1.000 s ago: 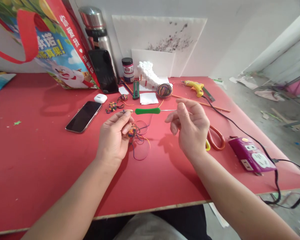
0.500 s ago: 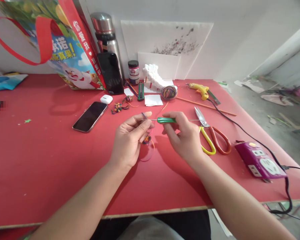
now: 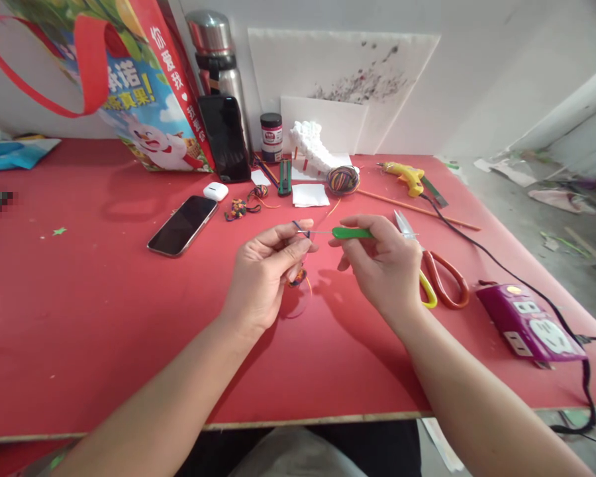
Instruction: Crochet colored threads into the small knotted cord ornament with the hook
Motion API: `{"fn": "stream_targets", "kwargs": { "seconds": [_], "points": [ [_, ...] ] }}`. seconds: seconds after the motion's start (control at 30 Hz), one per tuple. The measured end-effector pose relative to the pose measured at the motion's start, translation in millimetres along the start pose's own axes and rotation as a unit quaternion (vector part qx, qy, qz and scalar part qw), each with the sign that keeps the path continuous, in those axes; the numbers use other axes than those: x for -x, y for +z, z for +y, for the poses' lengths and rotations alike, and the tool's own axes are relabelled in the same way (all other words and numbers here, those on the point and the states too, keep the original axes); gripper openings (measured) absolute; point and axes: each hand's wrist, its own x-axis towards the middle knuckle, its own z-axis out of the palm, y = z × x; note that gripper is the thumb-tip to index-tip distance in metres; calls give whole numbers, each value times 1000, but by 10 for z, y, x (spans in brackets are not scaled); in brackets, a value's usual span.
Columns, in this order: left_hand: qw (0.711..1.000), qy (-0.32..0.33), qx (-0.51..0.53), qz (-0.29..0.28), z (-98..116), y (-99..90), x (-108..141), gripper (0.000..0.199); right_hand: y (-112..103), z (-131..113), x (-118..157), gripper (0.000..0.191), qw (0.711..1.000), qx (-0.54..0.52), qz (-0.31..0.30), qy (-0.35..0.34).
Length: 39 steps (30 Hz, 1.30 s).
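My right hand [image 3: 385, 265] is closed on the green handle of a crochet hook [image 3: 351, 233], whose thin metal shaft points left to the fingers of my left hand [image 3: 265, 271]. My left hand pinches multicoloured yarn, with a dark strand [image 3: 300, 228] looped near its index fingertip. Below those fingers hangs a small orange and dark crocheted piece [image 3: 298, 278], partly hidden by the hand. Behind the hands lies a ball of multicoloured yarn [image 3: 342, 179].
Scissors [image 3: 446, 278] lie partly behind my right hand. Farther right are a purple power socket [image 3: 529, 322] and a yellow glue gun [image 3: 404, 177] with a black cord. A phone [image 3: 183, 225] lies at left; a bag [image 3: 153, 112] and flask [image 3: 211, 36] stand behind.
My right hand and the hook have moved to the right, away from my left fingers, leaving more shaft showing between the hands. The whole view has shifted slightly.
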Motion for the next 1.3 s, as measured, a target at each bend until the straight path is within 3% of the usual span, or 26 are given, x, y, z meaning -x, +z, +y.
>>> {"fn": "stream_targets", "kwargs": {
  "seconds": [0.2,0.63,0.87,1.07,1.3],
  "points": [
    [1000,-9,-20,14,-34,2,13,12,2,-18,-31,20,998,-28,12,62],
    [999,-15,5,32,-39,-1,-17,7,-10,6,-46,24,997,14,-13,71],
    [997,38,-19,70,-28,-14,-19,4,-21,-51,-57,29,990,18,-48,133],
    [988,105,-93,64,-48,-15,11,4,-22,-3,-87,31,984,23,-83,154],
    [988,110,-94,54,-88,-25,-1,5,-19,-63,-127,19,966,-8,-116,230]
  ]
}}
